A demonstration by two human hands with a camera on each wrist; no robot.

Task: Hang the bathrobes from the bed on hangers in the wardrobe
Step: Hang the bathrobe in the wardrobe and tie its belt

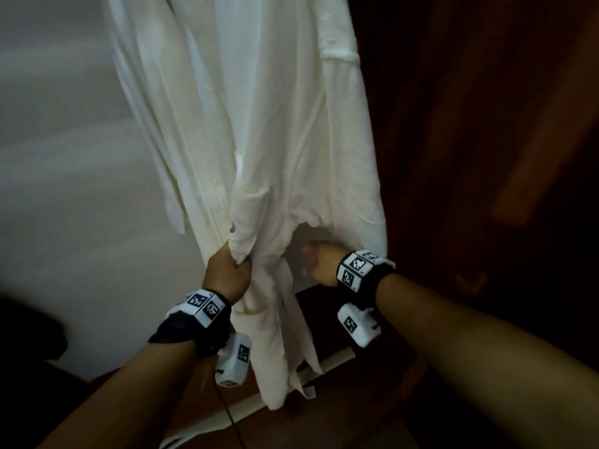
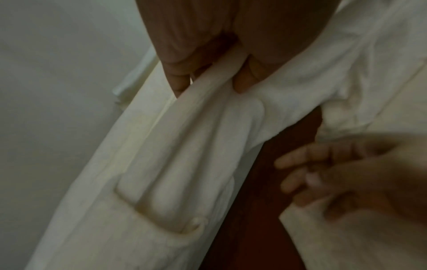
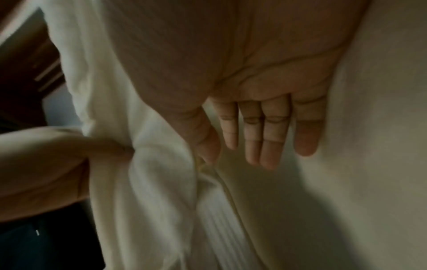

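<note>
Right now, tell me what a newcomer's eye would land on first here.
The white bathrobe fills the middle of the head view, hanging long against dark wood on the right. Low down, the left hand grips a bunched fold of its front edge, while the right hand, fingers straight, reaches in beneath the fabric beside it.

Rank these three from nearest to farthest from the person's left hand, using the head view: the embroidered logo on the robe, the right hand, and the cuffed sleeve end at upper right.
1. Embroidered logo: just above the left hand, on the fold it grips.
2. Right hand: to the right, across a gap in the bathrobe.
3. Cuffed sleeve end: far up, at upper right.
</note>
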